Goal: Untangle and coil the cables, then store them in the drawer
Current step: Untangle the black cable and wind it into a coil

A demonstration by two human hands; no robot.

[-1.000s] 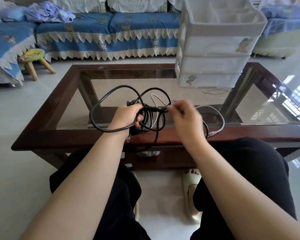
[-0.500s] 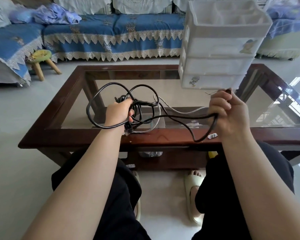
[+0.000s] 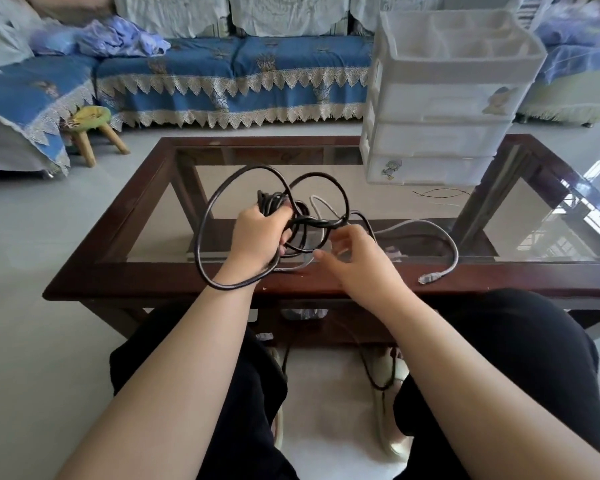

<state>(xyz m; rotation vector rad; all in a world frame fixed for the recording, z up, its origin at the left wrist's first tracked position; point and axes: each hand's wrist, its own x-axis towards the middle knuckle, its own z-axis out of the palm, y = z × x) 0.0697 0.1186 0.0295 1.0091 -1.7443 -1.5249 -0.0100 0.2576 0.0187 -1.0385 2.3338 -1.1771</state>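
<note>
above the near tabletop (image 3: 326, 282) my left hand (image 3: 257, 240) grips the tangled black cable (image 3: 215, 209) — right hand (image 3: 357, 261) loosely open, empty; nothing coiled, drawers (image 3: 440, 140) shut.

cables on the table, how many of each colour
black cable: 1, gripped by the left hand
grey cable: 1, plug end lying on the table
thin dark wire: 1, by the drawers
total: 3

Bright daylight, window glare on glass right, edges bowed, perhaps motion-blurred
</note>
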